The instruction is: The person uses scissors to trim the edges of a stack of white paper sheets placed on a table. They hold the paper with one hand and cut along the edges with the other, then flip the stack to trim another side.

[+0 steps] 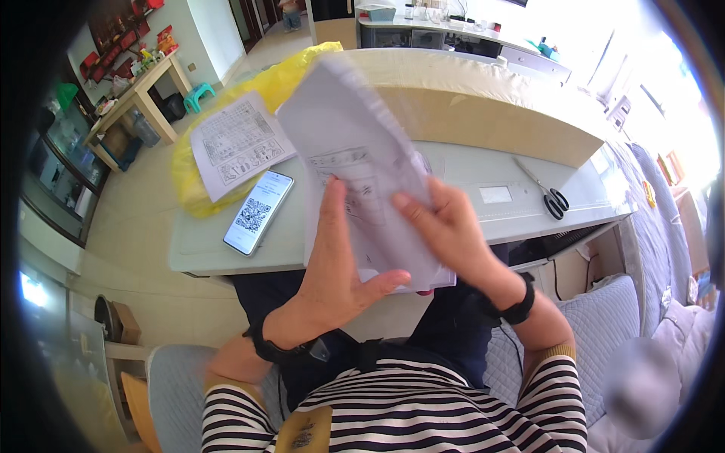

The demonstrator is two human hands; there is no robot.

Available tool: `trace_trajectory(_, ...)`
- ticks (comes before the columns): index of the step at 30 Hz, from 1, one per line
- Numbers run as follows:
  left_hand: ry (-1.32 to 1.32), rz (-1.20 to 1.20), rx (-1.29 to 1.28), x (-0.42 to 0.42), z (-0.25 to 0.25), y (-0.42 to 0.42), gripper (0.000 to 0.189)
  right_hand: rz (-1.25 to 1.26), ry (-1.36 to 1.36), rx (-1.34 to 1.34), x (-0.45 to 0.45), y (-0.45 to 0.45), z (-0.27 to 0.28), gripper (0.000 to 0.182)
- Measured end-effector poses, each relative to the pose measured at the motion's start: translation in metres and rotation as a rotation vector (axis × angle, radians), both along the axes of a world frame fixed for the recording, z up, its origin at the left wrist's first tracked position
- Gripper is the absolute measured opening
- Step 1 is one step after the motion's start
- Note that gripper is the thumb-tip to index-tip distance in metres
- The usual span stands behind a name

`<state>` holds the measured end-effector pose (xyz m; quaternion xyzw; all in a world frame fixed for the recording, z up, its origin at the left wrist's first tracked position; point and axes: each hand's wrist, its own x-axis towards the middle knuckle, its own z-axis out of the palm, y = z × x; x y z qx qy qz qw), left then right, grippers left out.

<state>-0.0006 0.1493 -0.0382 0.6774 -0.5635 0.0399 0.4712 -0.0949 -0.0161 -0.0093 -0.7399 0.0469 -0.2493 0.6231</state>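
In front of me a bundle of white paper sheets (362,124), slightly curled and blurred, stands over the near edge of the glass-topped table (198,243). My right hand (453,226) grips its right side, thumb on the front. My left hand (340,266) lies against the sheets with thumb and fingers spread wide. To the left, a smartphone (257,214) showing a printed-style code lies face up on the table. Behind it a printed sheet (241,141) rests on a yellow plastic bag (190,187). Scissors with black handles (552,198) lie at the right.
A long cardboard box (493,119) with a plastic-covered top spans the table's far side. A padded grey seat (600,317) is at my right. Farther left stand a wooden table (136,93) and a turquoise stool (199,96).
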Motion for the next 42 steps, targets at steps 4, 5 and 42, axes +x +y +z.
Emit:
trace_trajectory(4, 0.548, -0.175, -0.211, -0.012, -0.011, 0.029, 0.087, -0.046, -0.232, -0.902, 0.002, 0.055, 0.004, 0.033)
trace_trajectory(5, 0.65, -0.191, -0.262, -0.014, -0.02, 0.04, 0.081, -0.073, -0.253, -1.024, 0.002, 0.069, 0.003, 0.041)
trace_trajectory(42, 0.634, -0.026, -0.124, 0.052, 0.075, 0.06, 0.038, 0.113, 0.107, 0.62, 0.011, -0.039, 0.011, 0.044)
